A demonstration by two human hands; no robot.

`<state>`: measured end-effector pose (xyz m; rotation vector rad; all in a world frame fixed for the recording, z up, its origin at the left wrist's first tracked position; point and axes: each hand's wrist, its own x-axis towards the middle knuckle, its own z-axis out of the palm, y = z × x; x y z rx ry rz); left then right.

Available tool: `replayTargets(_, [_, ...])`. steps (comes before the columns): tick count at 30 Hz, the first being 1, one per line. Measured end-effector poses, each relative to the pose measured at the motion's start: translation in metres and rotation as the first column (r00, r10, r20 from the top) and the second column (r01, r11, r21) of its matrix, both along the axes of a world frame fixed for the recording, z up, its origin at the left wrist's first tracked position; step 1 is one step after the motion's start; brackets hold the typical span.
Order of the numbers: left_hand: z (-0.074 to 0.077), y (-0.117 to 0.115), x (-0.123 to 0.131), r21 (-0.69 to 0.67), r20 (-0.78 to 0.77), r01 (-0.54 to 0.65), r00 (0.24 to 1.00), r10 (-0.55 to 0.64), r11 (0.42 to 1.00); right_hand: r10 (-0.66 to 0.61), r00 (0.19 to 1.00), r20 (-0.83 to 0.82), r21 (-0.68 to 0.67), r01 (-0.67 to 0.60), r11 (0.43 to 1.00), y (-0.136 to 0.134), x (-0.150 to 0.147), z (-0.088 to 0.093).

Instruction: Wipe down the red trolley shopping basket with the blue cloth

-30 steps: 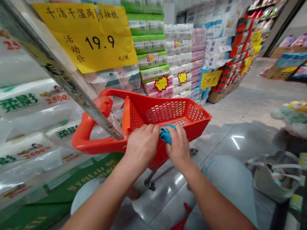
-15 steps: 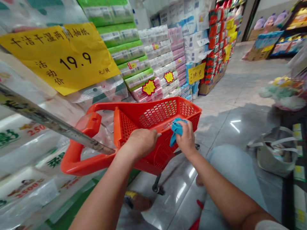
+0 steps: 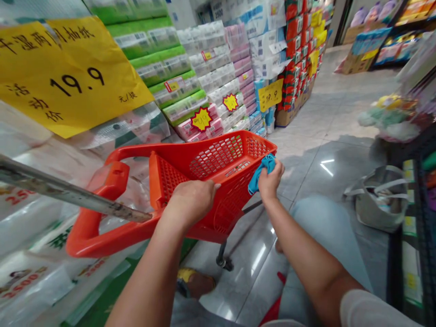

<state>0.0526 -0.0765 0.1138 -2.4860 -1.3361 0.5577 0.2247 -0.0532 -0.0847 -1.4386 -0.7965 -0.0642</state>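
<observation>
A red plastic shopping cart (image 3: 200, 213) with slotted sides stands before me, its looped handle at the left. My left hand (image 3: 192, 200) is closed over the near rim of its basket, thumb towards the right. In my right hand (image 3: 271, 181) a crumpled blue cloth (image 3: 260, 172) is gripped, pressed against the basket's outer side near the far right corner. The basket's inside shows its floor and a red flap (image 3: 157, 179) at the handle end. A worn metal pole (image 3: 68, 186) slants in from the left and ends at the cart's handle.
Wrapped tissue packs (image 3: 160, 63) are stacked along the left and back, with yellow price signs (image 3: 71, 77). A grey tote bag (image 3: 379, 200) sits on the tiled floor (image 3: 306, 172) at right, beside a dark shelf (image 3: 422, 195). My knee (image 3: 323, 236) is close by the cart.
My right hand has moved with the blue cloth along the basket's side towards its far right corner. My left hand stays on the rim. The whole view has shifted slightly.
</observation>
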Motion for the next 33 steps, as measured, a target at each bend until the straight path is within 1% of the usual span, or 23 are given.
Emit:
replayTargets(2, [-0.001,0.000,0.000,0.008,0.002,0.004,1.000,-0.004,1.000,0.023,1.000,0.021,-0.004,-0.023,1.000,-0.007,-0.017,0.004])
replayTargets(5, [-0.002,0.000,-0.002,0.022,0.000,0.022,1.000,-0.022,1.000,0.198,0.967,0.161,-0.010,-0.199,0.980,-0.032,-0.060,0.006])
replayTargets(6, [-0.003,0.000,-0.002,0.030,-0.004,0.027,1.000,-0.027,0.999,0.290,0.923,0.253,-0.026,-0.293,0.956,-0.039,-0.070,0.005])
replayTargets(7, [-0.003,0.000,-0.003,0.039,-0.007,0.030,1.000,-0.030,0.999,0.349,0.868,0.354,-0.042,-0.358,0.933,-0.043,-0.075,0.004])
replayTargets(8, [-0.003,0.000,-0.003,0.049,-0.006,0.031,1.000,-0.030,0.998,0.375,0.833,0.407,-0.056,-0.387,0.921,-0.045,-0.076,0.003])
replayTargets(9, [-0.003,0.000,-0.002,0.057,-0.003,0.028,1.000,-0.028,0.998,0.366,0.834,0.414,-0.055,-0.378,0.924,-0.044,-0.074,0.002])
replayTargets(10, [-0.003,-0.001,-0.002,0.058,0.000,0.023,1.000,-0.023,0.998,0.317,0.874,0.368,-0.037,-0.327,0.944,-0.042,-0.070,0.001])
replayTargets(12, [-0.002,-0.002,0.000,0.052,0.004,0.015,1.000,-0.015,0.999,0.181,0.964,0.197,0.001,-0.185,0.983,-0.039,-0.067,0.003])
replayTargets(13, [-0.002,-0.002,0.001,0.048,0.001,0.013,1.000,-0.013,0.999,0.141,0.980,0.137,0.007,-0.144,0.990,-0.040,-0.072,0.004])
replayTargets(14, [-0.002,-0.002,0.001,0.049,-0.003,0.015,1.000,-0.015,0.999,0.142,0.980,0.138,0.017,-0.145,0.989,-0.044,-0.079,0.005])
replayTargets(15, [-0.002,-0.002,0.002,0.053,-0.006,0.019,1.000,-0.018,0.998,0.192,0.962,0.195,0.017,-0.199,0.980,-0.050,-0.090,0.005])
replayTargets(16, [-0.002,-0.002,0.002,0.059,-0.008,0.021,1.000,-0.021,0.998,0.271,0.919,0.288,0.015,-0.287,0.958,-0.057,-0.101,0.004])
replayTargets(17, [-0.002,-0.003,0.002,0.064,-0.009,0.022,1.000,-0.021,0.998,0.344,0.836,0.429,0.027,-0.392,0.919,-0.064,-0.111,0.001])
replayTargets(18, [-0.002,-0.003,0.001,0.067,-0.010,0.021,1.000,-0.021,0.998,0.392,0.769,0.504,0.020,-0.464,0.886,-0.069,-0.117,-0.003])
replayTargets(19, [-0.002,-0.003,0.001,0.067,-0.010,0.018,1.000,-0.017,0.998,0.420,0.722,0.550,0.011,-0.509,0.861,-0.072,-0.118,-0.007])
replayTargets(20, [-0.002,-0.004,0.001,0.067,-0.008,0.013,1.000,-0.013,0.998,0.431,0.712,0.555,0.006,-0.521,0.853,-0.072,-0.115,-0.012])
replayTargets(21, [-0.002,-0.004,0.001,0.066,-0.004,0.009,1.000,-0.009,0.998,0.428,0.742,0.516,0.005,-0.502,0.865,-0.068,-0.108,-0.018])
replayTargets(24, [-0.002,-0.003,0.002,0.056,0.013,0.004,1.000,-0.005,0.998,0.339,0.891,0.304,0.002,-0.356,0.935,-0.052,-0.085,-0.030])
replayTargets(26, [-0.003,-0.002,0.002,0.048,0.025,-0.002,1.000,0.001,0.999,0.288,0.939,0.189,-0.027,-0.288,0.957,-0.049,-0.083,-0.036])
replayTargets(28, [-0.003,0.001,0.002,0.047,0.031,-0.009,0.999,0.008,0.999,0.331,0.928,0.169,-0.071,-0.324,0.944,-0.058,-0.094,-0.043])
replayTargets(30, [-0.003,0.003,0.001,0.050,0.028,-0.018,0.999,0.016,0.999,0.437,0.874,0.210,-0.116,-0.422,0.899,-0.069,-0.105,-0.052])
replayTargets(32, [-0.004,0.003,0.001,0.056,0.025,-0.025,0.999,0.023,0.998,0.481,0.851,0.210,-0.145,-0.459,0.876,-0.071,-0.103,-0.063])
replayTargets(33, [-0.004,0.003,0.001,0.056,0.025,-0.030,0.999,0.029,0.998,0.463,0.867,0.182,-0.152,-0.440,0.885,-0.067,-0.097,-0.068])
